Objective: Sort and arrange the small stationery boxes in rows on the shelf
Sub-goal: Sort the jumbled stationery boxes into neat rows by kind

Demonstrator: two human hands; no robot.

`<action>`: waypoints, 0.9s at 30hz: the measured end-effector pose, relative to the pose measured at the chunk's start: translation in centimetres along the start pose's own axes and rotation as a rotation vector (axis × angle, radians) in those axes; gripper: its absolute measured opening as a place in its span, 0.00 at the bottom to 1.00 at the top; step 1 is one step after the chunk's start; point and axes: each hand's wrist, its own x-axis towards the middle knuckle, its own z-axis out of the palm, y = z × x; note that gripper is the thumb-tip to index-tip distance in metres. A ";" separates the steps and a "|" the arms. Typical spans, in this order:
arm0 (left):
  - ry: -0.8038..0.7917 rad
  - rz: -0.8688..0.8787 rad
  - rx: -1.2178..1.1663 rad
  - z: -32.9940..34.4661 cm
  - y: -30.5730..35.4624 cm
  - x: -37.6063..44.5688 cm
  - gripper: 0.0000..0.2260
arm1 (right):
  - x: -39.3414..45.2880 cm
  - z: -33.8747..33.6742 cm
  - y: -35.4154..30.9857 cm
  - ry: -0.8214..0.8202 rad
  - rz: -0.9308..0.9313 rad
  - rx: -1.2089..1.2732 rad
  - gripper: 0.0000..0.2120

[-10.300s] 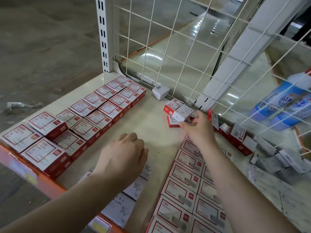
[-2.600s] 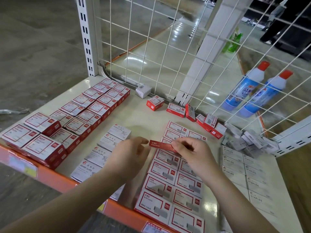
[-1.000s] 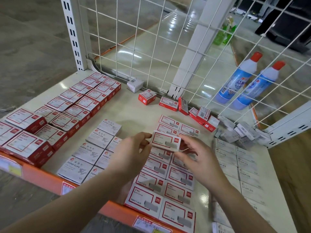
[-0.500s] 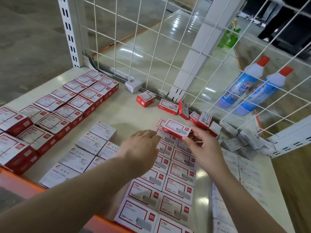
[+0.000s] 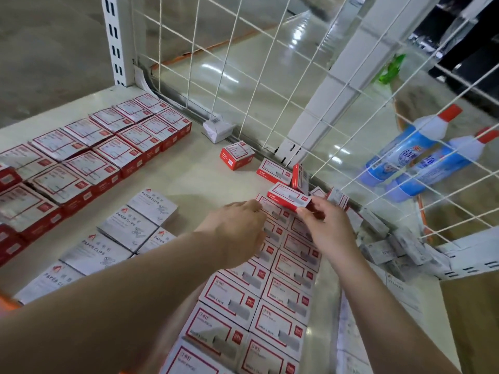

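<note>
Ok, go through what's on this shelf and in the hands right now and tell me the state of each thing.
Right hand: pinches a red staple box.
Red staple box: lifted, at the far end of the staple rows.
Left hand: fingertips at the far boxes of the staple rows; grip unclear.
Staple rows: flat, two columns.
Paper clip boxes: flat, in rows.
Loose red boxes: scattered by the mesh, one on edge.

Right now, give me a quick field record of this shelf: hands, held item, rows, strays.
right hand: pinches a red staple box above the far end of the staple rows
left hand: fingertips rest on the far box of the staple rows, holding nothing
left rows: red-and-white boxes, two columns
middle rows: white paper clip boxes
strays: red boxes loose along the wire mesh; grey boxes piled at right
behind mesh: two blue bottles
</note>
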 end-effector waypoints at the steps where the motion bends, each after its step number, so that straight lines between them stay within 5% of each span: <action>1: 0.003 -0.005 -0.018 0.0 -0.1 0.1 0.18 | 0.2 0.0 0.1 -0.016 0.010 -0.006 0.10; 17: 0.083 0.027 0.015 0.5 -0.5 0.6 0.16 | 2.2 0.4 0.1 -0.186 0.106 0.108 0.05; 21: 0.073 0.027 0.008 0.5 -0.5 0.6 0.17 | 2.2 0.6 0.1 -0.161 0.147 0.082 0.18; 27: 0.094 0.030 0.021 0.5 -0.4 0.6 0.16 | 2.2 0.7 0.3 -0.186 0.096 0.090 0.18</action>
